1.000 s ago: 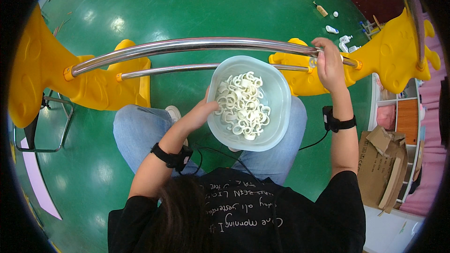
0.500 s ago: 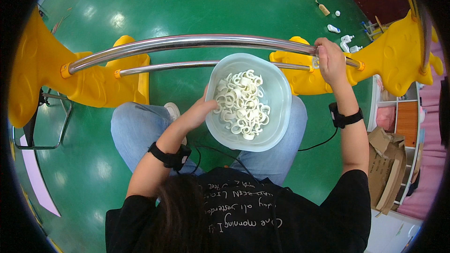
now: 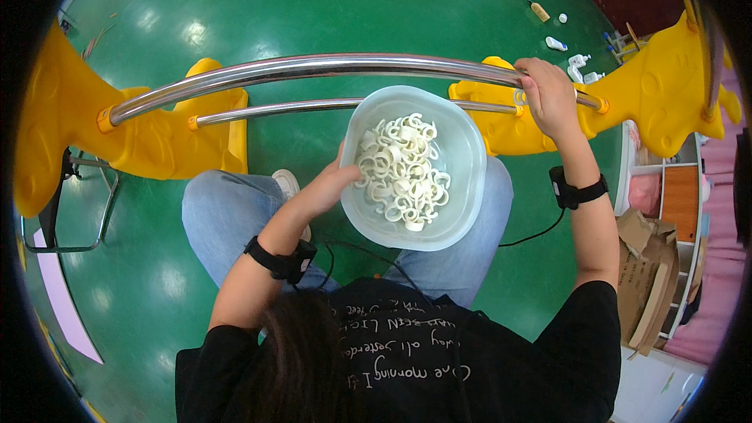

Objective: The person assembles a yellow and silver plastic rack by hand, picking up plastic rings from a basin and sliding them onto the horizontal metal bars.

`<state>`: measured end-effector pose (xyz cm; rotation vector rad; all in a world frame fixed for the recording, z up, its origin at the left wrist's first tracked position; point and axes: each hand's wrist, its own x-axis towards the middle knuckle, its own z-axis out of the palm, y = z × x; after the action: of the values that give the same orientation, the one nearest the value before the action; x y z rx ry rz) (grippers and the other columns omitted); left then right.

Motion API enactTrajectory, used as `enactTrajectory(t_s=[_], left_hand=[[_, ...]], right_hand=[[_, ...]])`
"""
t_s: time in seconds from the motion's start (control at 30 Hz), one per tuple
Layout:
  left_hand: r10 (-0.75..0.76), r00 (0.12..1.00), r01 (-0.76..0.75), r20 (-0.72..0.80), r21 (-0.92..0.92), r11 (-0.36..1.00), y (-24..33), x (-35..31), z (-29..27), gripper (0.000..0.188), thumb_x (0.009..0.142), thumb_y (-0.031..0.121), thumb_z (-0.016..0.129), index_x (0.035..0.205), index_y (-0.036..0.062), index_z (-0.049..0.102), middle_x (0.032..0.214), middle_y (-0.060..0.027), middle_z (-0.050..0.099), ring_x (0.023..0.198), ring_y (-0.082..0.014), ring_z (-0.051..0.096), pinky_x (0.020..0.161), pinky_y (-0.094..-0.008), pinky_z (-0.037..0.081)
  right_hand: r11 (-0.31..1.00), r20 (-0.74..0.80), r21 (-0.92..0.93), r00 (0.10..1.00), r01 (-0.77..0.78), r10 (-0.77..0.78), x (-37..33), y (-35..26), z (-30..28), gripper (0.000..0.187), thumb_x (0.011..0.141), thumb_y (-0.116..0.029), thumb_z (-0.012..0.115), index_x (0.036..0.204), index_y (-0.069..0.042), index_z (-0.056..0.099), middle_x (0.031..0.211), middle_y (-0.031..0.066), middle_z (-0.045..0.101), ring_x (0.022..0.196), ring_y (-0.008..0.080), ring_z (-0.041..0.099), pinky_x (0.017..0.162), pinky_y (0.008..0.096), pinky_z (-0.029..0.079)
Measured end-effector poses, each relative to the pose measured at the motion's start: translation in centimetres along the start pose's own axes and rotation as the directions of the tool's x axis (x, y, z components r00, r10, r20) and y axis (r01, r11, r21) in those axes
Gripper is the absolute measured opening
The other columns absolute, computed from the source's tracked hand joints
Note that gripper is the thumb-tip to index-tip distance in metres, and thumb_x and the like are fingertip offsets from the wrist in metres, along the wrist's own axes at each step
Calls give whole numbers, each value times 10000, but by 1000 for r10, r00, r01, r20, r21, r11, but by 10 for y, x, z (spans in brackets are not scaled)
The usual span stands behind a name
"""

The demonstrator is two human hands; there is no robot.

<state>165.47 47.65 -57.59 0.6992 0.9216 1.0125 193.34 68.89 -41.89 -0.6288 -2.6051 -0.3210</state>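
Observation:
A pale blue plastic basin [image 3: 468,188] sits over my lap, its left rim gripped by my left hand [image 3: 333,186]. Inside lie many white C-shaped curtain rings [image 3: 403,168] in a loose heap. My right hand [image 3: 551,98] is closed over the right part of the upper metal rail [image 3: 337,65], fingers over the top and thumb on the near side. Beside the thumb, a small pale ring [image 3: 519,97] shows at the rail's underside; the hand hides part of it. A second, thinner metal rail [image 3: 282,111] runs below.
Yellow animal-shaped plastic stands [image 3: 55,133] bear the rails at both ends. On the green floor at the far right are several bottles [image 3: 538,9]. A torn cardboard box [image 3: 646,274] leans by a white shelf at right. Dark cables [image 3: 392,262] from the wrist straps cross my lap.
The basin and rails sit very slightly higher in view. My right hand has turned a little on the rail, and its fingers sit slightly farther left.

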Motion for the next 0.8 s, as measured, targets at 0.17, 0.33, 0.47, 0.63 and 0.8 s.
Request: enactTrajectory(t_s=[0.17,0.33,0.47,0.63,0.8], left_hand=[[4,1000,-3,-6,23,1000,3,0,3,756,768,95,447,1438,38,102,1369,-143,327,1249,-232,328,1043,-317,265],[2,1000,-1,-16,42,999,-5,3,-1,747,766,114,452,1429,33,118,1366,-141,316,1263,-238,304,1055,-325,244],[21,1000,-21,-5,33,999,-1,2,-1,739,761,119,452,1421,31,132,1358,-139,315,1270,-243,292,1060,-323,233],[26,1000,-26,-12,37,999,2,1,1,741,759,109,446,1422,29,124,1368,-146,301,1280,-244,279,1066,-323,222],[18,1000,-19,17,56,998,-9,6,-8,744,763,108,438,1425,23,107,1377,-152,290,1292,-248,266,1073,-324,209]], right_hand=[[994,34,63,996,-90,88,3,-11,-2,207,863,-218,519,975,-52,572,862,101,593,823,296,560,706,398,421],[976,-299,-218,952,-6,-61,-8,-60,-4,190,738,-81,629,923,-68,589,942,59,598,893,285,559,789,409,424],[947,139,284,971,152,-197,-13,-74,20,192,708,-46,646,889,-56,581,893,85,584,898,282,551,773,390,445],[927,455,331,831,175,-320,-14,-97,57,184,727,-90,618,908,-68,599,881,89,559,898,272,563,775,387,463],[953,575,257,768,158,-282,-20,-98,75,150,726,-111,599,871,-73,596,894,93,547,889,289,570,769,409,471]])
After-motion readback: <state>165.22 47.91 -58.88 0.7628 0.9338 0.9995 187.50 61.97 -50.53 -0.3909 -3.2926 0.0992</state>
